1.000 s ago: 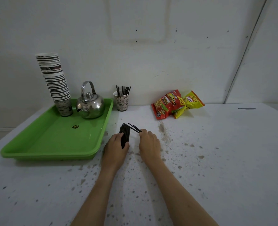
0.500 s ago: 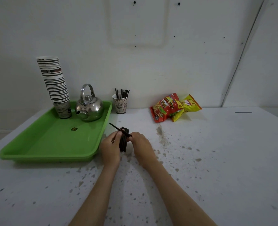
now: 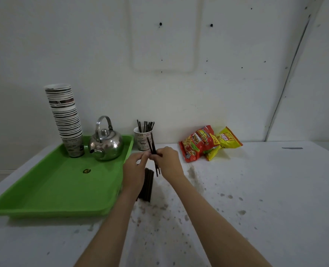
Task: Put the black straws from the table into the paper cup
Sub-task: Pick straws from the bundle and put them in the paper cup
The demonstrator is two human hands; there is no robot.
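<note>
A printed paper cup [image 3: 142, 140] stands by the back wall with several black straws [image 3: 145, 126] upright in it. A bundle of black straws [image 3: 147, 185] lies on the white table [image 3: 256, 199] just right of the tray. Above that bundle my right hand [image 3: 167, 162] grips a few black straws [image 3: 153, 149], held nearly upright and raised off the table. My left hand [image 3: 134, 170] pinches the same straws with its fingertips from the left. Both hands sit a short way in front of the cup.
A green tray [image 3: 49, 189] at the left carries a steel kettle [image 3: 106, 143] and a tall stack of paper cups [image 3: 65, 116]. Red and yellow snack bags [image 3: 206, 141] lie at the back right. The wall runs close behind everything.
Both hands have risen off the table with a few straws and turned them from slanted to nearly upright. The rest of the bundle stays on the table.
</note>
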